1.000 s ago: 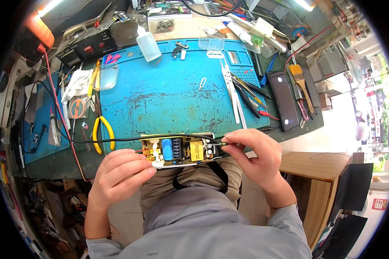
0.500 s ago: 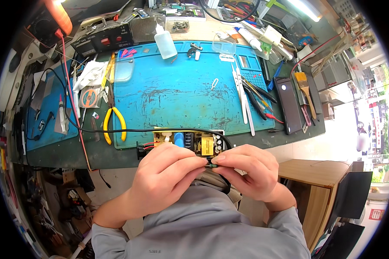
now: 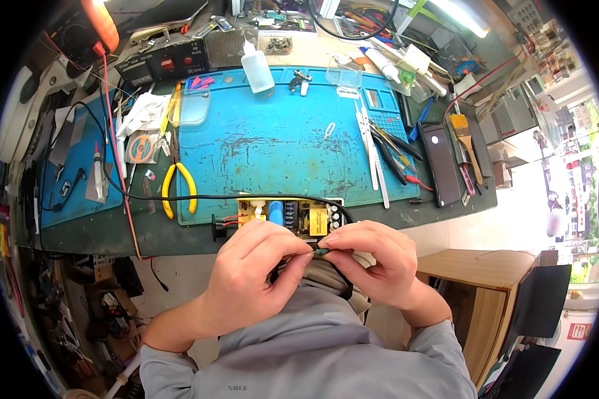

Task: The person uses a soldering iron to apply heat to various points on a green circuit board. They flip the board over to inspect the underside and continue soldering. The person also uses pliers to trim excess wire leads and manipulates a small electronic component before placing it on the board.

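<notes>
My left hand and my right hand meet just in front of the bench edge, fingertips pinched close together. Between them is a small dark green part, too small to name, with what looks like a thin lead. My right fingers grip its body, while my left thumb and forefinger pinch its left end. Right behind my hands, a power supply circuit board lies at the mat's front edge. It carries a yellow-wrapped transformer and a blue capacitor. My fingers partly hide the board's front.
A black cable crosses the board's back edge. Yellow-handled pliers lie left on the blue mat. Tweezers, black-handled pliers and a phone lie right. A white bottle stands at the back.
My left fingertips have drawn slightly left and opened around the part, showing more of its end. The view has shifted a little; the board stays in place.
</notes>
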Action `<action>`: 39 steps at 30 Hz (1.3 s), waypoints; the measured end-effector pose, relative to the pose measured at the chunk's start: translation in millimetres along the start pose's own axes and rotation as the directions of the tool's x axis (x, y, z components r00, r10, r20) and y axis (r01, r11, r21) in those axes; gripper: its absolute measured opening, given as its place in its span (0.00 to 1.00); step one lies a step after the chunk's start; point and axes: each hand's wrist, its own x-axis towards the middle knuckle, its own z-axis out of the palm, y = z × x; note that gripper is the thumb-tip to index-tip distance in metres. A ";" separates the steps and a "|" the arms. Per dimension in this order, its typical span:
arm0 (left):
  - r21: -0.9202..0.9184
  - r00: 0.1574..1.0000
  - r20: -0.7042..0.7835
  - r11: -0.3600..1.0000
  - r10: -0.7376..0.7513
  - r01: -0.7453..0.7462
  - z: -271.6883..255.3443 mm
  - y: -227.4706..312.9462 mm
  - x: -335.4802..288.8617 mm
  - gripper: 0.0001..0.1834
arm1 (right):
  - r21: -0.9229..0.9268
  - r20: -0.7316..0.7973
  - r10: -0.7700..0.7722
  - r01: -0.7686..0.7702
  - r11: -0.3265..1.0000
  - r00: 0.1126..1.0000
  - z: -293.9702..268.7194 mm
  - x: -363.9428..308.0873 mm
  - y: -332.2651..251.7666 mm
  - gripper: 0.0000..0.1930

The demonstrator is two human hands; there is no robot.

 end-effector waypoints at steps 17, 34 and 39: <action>0.105 0.988 -0.067 0.986 0.138 -0.131 3.5 -1.4 -4.8 0.13 | -0.047 0.049 0.044 -0.042 0.998 0.998 -2.8 -5.5 -7.0 0.12; 0.023 0.999 -0.043 1.000 0.022 -0.021 5.6 4.5 -7.0 0.09 | -0.051 0.038 0.003 -0.001 0.999 0.999 -1.6 -5.8 -4.2 0.11; 0.046 0.999 -0.049 0.999 0.010 -0.007 6.5 3.6 -8.1 0.10 | -0.072 0.038 0.019 -0.016 0.997 0.999 -2.5 -5.9 -4.0 0.11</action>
